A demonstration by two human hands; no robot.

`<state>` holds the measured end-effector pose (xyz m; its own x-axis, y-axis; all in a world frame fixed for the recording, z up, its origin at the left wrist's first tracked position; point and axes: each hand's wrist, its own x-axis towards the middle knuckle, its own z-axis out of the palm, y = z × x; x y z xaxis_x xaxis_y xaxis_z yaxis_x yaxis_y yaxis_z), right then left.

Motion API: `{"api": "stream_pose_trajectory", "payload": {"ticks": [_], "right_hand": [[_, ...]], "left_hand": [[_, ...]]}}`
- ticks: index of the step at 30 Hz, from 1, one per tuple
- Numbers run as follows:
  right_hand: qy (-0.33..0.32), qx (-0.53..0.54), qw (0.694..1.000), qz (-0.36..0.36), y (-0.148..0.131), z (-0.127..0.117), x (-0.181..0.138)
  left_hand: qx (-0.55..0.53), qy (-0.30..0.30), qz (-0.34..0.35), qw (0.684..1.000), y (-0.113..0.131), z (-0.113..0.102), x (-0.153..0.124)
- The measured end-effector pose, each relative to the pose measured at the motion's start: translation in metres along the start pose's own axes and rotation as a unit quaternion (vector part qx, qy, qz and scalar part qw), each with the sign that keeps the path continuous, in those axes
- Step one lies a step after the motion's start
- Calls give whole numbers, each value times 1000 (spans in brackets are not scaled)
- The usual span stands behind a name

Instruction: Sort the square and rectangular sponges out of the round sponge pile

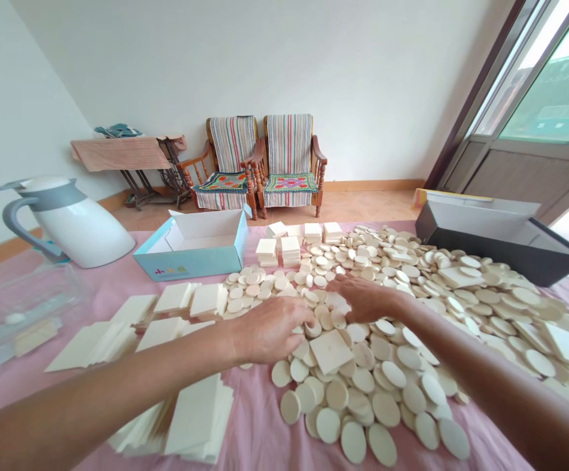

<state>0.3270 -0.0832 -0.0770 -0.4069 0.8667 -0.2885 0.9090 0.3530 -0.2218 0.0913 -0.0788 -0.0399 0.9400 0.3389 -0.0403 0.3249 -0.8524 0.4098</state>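
A wide heap of pale round discs (382, 409), apparently wooden, covers the right half of the pink cloth. My left hand (271, 329) is over the heap's left edge with fingers curled down; whatever they hold, if anything, is hidden. Just beyond it, my right hand (363, 297) reaches into the heap, palm down and fingers stretched out among the discs. One pale square tile (331, 351) lies on the discs below both hands. Stacks of larger square tiles (193, 415) stand left of the heap. Behind my hands are small stacks of square tiles (290, 251).
A light blue open box (196, 261) stands behind the tile stacks, and a black open box (500, 242) at the back right. On the left are a white and grey jug (83, 226) and a clear plastic container (24, 307). Two wooden chairs (289, 163) stand by the wall.
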Motion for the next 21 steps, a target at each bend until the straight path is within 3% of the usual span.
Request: {"api": "stream_pose_trajectory", "payload": {"ticks": [4, 9, 15, 17, 21], "right_hand": [[-9, 19, 999, 36, -1, -3, 3], [115, 67, 991, 28, 2, 1, -3], [275, 183, 938, 105, 19, -1, -23], [282, 223, 927, 104, 22, -1, -29], [224, 331, 915, 60, 13, 3, -32]], "left_hand": [[7, -26, 52, 998, 2, 0, 6], [38, -54, 119, 991, 4, 14, 19], [20, 12, 73, 997, -6, 25, 21], [17, 32, 53, 998, -10, 25, 20], [12, 59, 17, 998, -16, 25, 18]]}}
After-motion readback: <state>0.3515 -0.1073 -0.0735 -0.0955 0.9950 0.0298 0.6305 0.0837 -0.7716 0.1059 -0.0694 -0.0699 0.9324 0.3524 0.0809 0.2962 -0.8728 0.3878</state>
